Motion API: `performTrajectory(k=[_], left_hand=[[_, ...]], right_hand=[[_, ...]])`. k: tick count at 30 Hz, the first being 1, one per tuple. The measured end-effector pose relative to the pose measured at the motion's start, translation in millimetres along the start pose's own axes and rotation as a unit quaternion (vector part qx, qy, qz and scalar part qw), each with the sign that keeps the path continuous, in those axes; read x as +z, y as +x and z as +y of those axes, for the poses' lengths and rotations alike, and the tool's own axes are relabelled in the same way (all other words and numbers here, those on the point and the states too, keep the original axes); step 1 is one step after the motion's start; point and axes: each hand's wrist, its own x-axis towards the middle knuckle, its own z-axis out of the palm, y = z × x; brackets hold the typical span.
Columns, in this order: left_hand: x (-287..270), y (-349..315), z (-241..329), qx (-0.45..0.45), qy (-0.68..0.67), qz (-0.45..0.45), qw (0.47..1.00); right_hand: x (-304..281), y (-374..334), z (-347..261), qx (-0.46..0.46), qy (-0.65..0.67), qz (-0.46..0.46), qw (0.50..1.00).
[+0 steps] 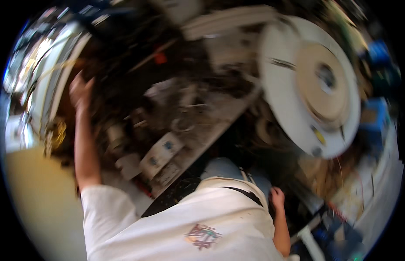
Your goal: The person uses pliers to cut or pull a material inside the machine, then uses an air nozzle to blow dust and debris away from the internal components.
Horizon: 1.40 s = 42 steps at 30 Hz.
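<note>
My left arm stretches far forward at the left. My left hand (82, 90) is beside the white upright frame (71, 74) and the dark clutter next to it. Its thumb stands off from the other fingers, whose tips are smeared by motion, so I cannot see whether it touches or holds anything. At my right hip hangs my right hand (277, 197), close to my jeans (224, 167), its fingers loose and nothing visible in them. A cluttered workbench (220, 124) lies between my left arm and my body. On its near part is a white box (161, 153) with dark outlets or markings.
A big white round disc (278, 93) bearing a smaller beige disc (311, 82) stands at the far right. A blue bin (373, 114) is beyond it. An orange-red item (160, 57) lies among the far clutter. Yellow coiled cord (59, 132) hangs at the left.
</note>
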Motion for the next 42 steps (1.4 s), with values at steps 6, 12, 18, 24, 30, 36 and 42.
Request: performTrajectory(k=[6,12,18,24,30,36,42], left_hand=[[-100.0,-164.2,194.4,-0.15,-0.403,-0.082,0.899],[-253.9,-332.0,572.0,-0.003,-0.61,-0.181,0.772],[-369.0,-389.1,795.5,0.332,-0.558,-0.359,0.67],[-410.5,-433.5,988.3,0.478,-0.535,-0.433,0.545],[-464.3,-473.7,1189.1,0.407,-0.629,-0.475,0.462],[-353.1,-479.6,1472.1,0.11,-0.639,-0.531,0.546],[-399.7,-449.4,1681.5,0.013,-0.668,-0.705,0.237]], right_hand=[[-48.0,44.5,46.6,0.019,0.072,0.014,0.997],[-162.4,97.7,89.7,0.071,0.132,0.037,0.988],[-320.1,154.7,87.8,0.044,0.258,0.095,0.96],[-449.6,236.4,64.7,-0.029,0.428,0.176,0.886],[-569.6,298.0,-110.8,-0.16,0.627,-0.067,0.759],[-745.3,367.8,-275.3,-0.176,0.61,-0.142,0.76],[-939.9,418.2,-376.5,-0.589,0.063,0.141,0.793]])
